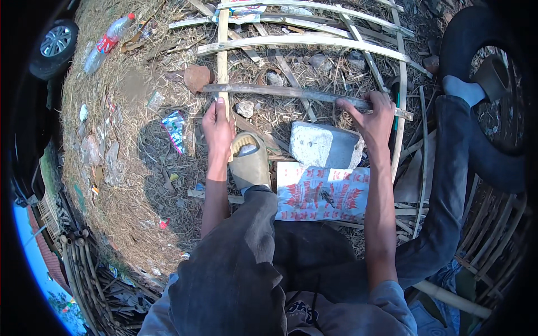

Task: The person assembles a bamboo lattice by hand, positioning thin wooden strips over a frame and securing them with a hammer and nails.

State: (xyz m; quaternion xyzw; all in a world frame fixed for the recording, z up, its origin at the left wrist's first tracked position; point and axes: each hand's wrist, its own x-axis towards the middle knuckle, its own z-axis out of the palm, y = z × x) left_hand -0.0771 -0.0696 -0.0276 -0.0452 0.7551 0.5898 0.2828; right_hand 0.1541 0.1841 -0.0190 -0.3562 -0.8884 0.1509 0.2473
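Observation:
A ladder-like frame of pale split-bamboo slats lies in front of me, several curved crosspieces (305, 40) over two long side slats. My left hand (218, 126) is closed round the lower part of the left side slat (223, 64), thumb pointing up along it. My right hand (374, 115) grips a weathered grey slat (280, 91) near its right end. This grey slat lies across the frame, its left end over the left side slat just above my left thumb. Beyond my right wrist, a thin green thing (397, 109) shows beside the right side slat.
A whitish block (319, 144) sits between my hands, above a red-and-white printed sheet (322, 215). My sandalled foot (250, 162) is beside my left hand. A reddish stone (198, 78), plastic bottle (109, 42) and litter lie on straw. Black tyres (473, 33) stand at right.

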